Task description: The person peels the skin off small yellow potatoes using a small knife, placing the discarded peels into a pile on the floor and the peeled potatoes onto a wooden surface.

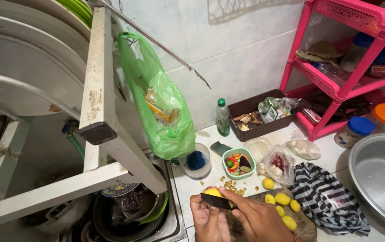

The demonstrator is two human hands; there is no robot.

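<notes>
Your left hand is curled closed around a small yellow potato, cupping it from below with the fingers wrapped up its sides, so only the rounded top shows above them. Your right hand is closed on a dark-bladed knife, the blade lying flat across the potato just under its crown.

You hold the potato above the near edge of the white tabletop, just left of the wooden cutting board and close to the sink.

Judge it as light, firm and stiff: it should not give under your fingers, yet being small and round it will likely want to roll or twist in the grip. If the surface is wet or freshly pared, expect it to be slippery. Hold it low and around the widest part, keeping your fingertips clear of the line of the blade.

It looks smooth, pale yellow and roughly egg-shaped, with no skin that you can make out on the visible part. Five or so like it lie on and beside the cutting board, the same yellow and similar size. Small brownish scraps are scattered on the tabletop just beyond your hands, in front of a mint-green tub of chillies. A striped cloth lies to the right of the board.
</notes>
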